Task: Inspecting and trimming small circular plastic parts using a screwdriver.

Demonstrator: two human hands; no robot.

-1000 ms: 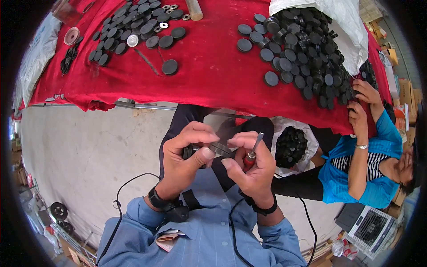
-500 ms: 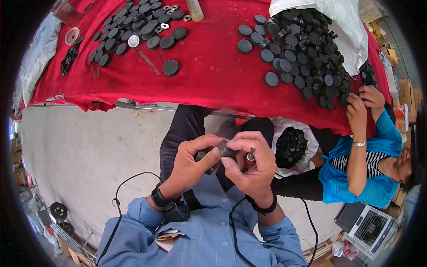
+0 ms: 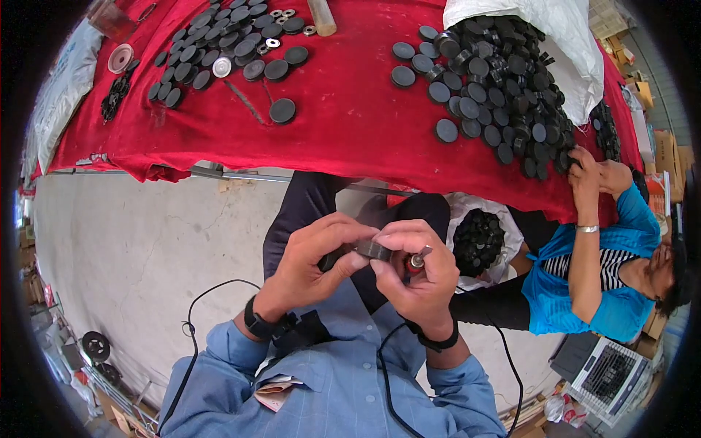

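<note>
Above my lap, both hands meet around one small black round disc (image 3: 374,250), its ribbed edge showing. My left hand (image 3: 307,259) is closed, pinching the disc between thumb and fingertips. Another dark piece (image 3: 332,258) sits inside that hand's curled fingers, partly hidden. My right hand (image 3: 423,274) grips the disc's other side with thumb and forefinger. A small tool with a red handle (image 3: 415,264) and a metal end is tucked in the right fingers; its kind is unclear.
Black discs (image 3: 511,80) spill from a white sack (image 3: 577,66) on the red-covered table (image 3: 336,109); more discs (image 3: 212,44) lie at the far left. A white bag of black pieces (image 3: 504,277) stands beside my knee. A co-worker in blue (image 3: 599,306) handles discs at right.
The disc between my fingers has turned, and its rim now shows more. Both hands have shifted slightly. At right, the co-worker's hands have drawn closer together.
</note>
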